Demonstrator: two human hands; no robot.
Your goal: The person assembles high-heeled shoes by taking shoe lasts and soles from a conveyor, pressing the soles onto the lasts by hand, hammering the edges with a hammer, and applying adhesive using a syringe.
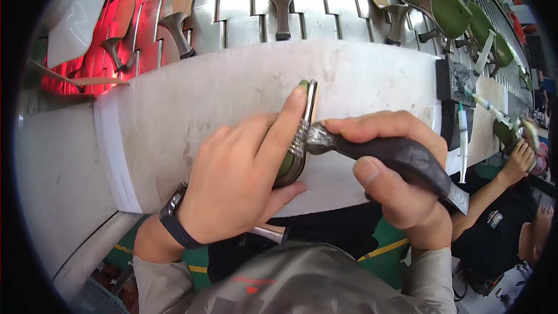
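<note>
My left hand is closed around a high-heeled shoe turned on its side, its glittery strap facing right and green showing inside. The index finger lies along the shoe toward its tip, and the thumb is under it. Below my left wrist the shoe's metallic heel sticks out. My right hand grips a hammer with a dark head, a round metal face and a flared metal end. That round face is right at the glittery strap; whether it touches, I cannot tell. My palm hides the hammer's handle.
A white worktop lies under my hands. Beyond it, a slatted metal conveyor carries several tan soles with heels and green shoe lasts. Syringes hang by a black block at right. A co-worker's arm reaches in at far right.
</note>
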